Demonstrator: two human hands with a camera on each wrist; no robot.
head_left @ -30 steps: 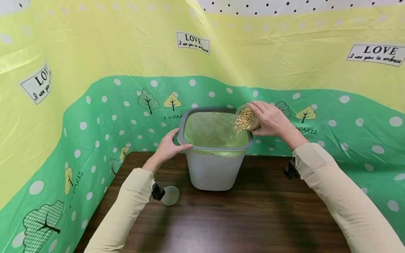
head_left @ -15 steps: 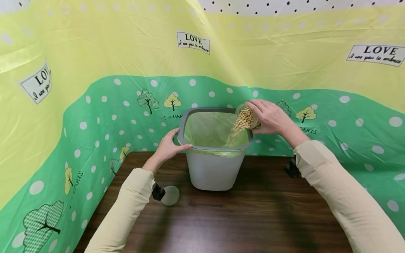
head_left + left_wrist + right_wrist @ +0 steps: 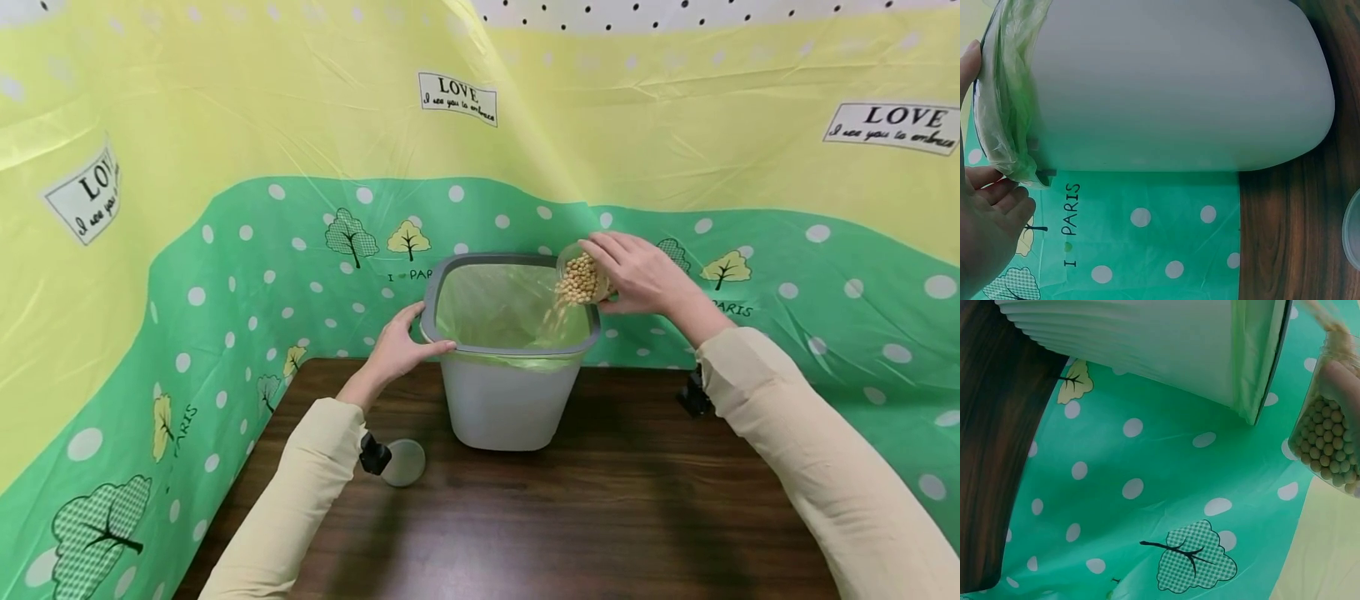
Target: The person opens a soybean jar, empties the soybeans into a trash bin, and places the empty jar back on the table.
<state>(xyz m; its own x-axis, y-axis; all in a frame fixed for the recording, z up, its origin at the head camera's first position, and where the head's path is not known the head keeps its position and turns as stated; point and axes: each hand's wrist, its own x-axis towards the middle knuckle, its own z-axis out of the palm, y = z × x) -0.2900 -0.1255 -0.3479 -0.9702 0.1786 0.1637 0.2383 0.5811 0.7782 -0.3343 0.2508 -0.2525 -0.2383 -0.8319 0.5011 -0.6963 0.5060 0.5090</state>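
1. The bin (image 3: 504, 408) stands upright on the table (image 3: 600, 525), its liner (image 3: 487, 300) folded out over the rim, presumably so that whatever drops in lands on plastic.
2. The left hand (image 3: 397, 348) spans the bin's near-left corner, thumb over the front of the rim and fingers along the side, spread about as wide as that corner; I take it to be a steadying grip.
3. The right hand (image 3: 636, 275) curls closely round the jar (image 3: 566, 255), holding it tipped at the bin's right rim. Its mouth faces inward, so the beans (image 3: 579, 279) spill down towards the liner.
4. A round, clear lid (image 3: 406, 463) lies on the table near the left wrist, probably set there to keep it out of the way.
5. The head view alone shows the bin's inside and the falling beans entering it; where they settle is too blurred to tell.
6. The right wrist view shows beans packed deep in the jar, which the hand hides from above.
7. The left wrist view shows the liner bunched beneath the rim and the fingers touching its edge.
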